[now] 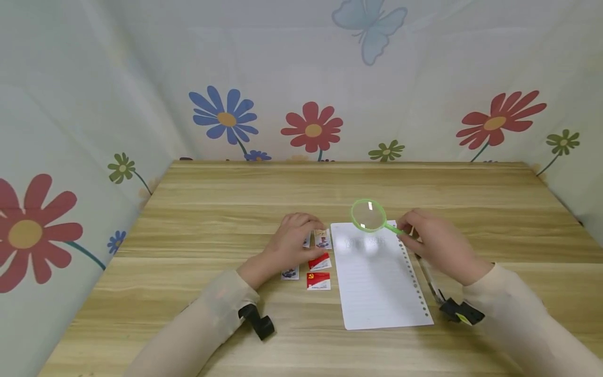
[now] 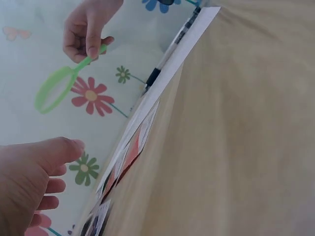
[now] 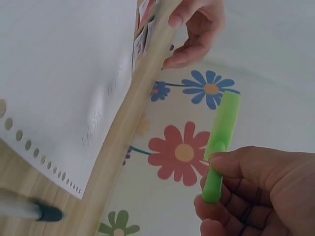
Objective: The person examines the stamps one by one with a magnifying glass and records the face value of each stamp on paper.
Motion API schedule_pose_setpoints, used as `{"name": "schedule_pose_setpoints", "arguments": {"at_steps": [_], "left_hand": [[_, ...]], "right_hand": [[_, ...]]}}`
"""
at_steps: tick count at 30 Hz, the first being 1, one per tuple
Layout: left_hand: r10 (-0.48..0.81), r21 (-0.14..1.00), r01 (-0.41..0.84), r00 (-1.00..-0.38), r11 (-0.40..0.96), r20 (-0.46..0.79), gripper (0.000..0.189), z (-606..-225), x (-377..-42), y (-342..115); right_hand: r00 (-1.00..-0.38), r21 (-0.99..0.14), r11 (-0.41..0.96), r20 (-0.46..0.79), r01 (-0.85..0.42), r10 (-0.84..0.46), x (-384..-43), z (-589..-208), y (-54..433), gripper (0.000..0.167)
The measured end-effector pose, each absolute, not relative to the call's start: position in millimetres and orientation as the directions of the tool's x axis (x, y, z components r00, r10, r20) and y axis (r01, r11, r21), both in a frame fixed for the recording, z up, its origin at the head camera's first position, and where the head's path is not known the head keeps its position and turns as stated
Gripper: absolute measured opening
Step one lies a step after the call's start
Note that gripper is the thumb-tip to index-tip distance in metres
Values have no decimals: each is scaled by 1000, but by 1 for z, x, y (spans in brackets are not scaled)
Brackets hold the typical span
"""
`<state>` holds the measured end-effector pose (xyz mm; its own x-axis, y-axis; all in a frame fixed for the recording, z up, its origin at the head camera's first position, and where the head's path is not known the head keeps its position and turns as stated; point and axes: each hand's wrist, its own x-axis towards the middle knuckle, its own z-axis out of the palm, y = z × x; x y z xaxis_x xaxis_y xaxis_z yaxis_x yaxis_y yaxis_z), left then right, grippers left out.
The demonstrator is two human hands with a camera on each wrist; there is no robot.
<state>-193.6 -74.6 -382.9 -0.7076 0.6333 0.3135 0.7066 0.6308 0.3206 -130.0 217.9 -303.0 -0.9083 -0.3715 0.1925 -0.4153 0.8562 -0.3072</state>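
My right hand (image 1: 435, 245) pinches the handle of a green magnifying glass (image 1: 369, 215) between thumb and fingers. The lens is raised over the top edge of a lined, hole-punched sheet of paper (image 1: 383, 293) with faint writing near its top. To the left, my left hand (image 1: 288, 245) hovers over small cards, its fingers loosely bent and nothing between them in the left wrist view. Two red-and-white cards (image 1: 319, 281) lie beside the paper. Picture cards (image 1: 323, 239) lie around them, partly hidden by the left hand.
A pen (image 1: 430, 275) lies along the paper's right side, partly under the right forearm. Black straps (image 1: 256, 320) hang at both wrists. The wooden table (image 1: 226, 193) meets a flower-printed curtain (image 1: 264, 63) at its back and sides.
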Motion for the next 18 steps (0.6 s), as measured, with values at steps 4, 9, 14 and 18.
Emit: {"name": "schedule_pose_setpoints", "arguments": {"at_steps": [4, 9, 14, 18], "left_hand": [[663, 295, 749, -663, 593, 349, 43, -381, -187, -69], [689, 298, 759, -651, 579, 319, 44, -380, -176, -62], [717, 281, 789, -614, 547, 331, 44, -382, -169, -57], [731, 261, 804, -594, 534, 335, 45, -384, -164, -54]], "right_hand": [[-928, -348, 862, 183, -369, -323, -125, -302, 228, 12], [-951, -393, 866, 156, -308, -267, -119, -303, 239, 12], [-960, -413, 867, 142, -279, -241, -113, -306, 249, 9], [-966, -404, 879, 139, -255, -216, -109, -311, 258, 10]]}}
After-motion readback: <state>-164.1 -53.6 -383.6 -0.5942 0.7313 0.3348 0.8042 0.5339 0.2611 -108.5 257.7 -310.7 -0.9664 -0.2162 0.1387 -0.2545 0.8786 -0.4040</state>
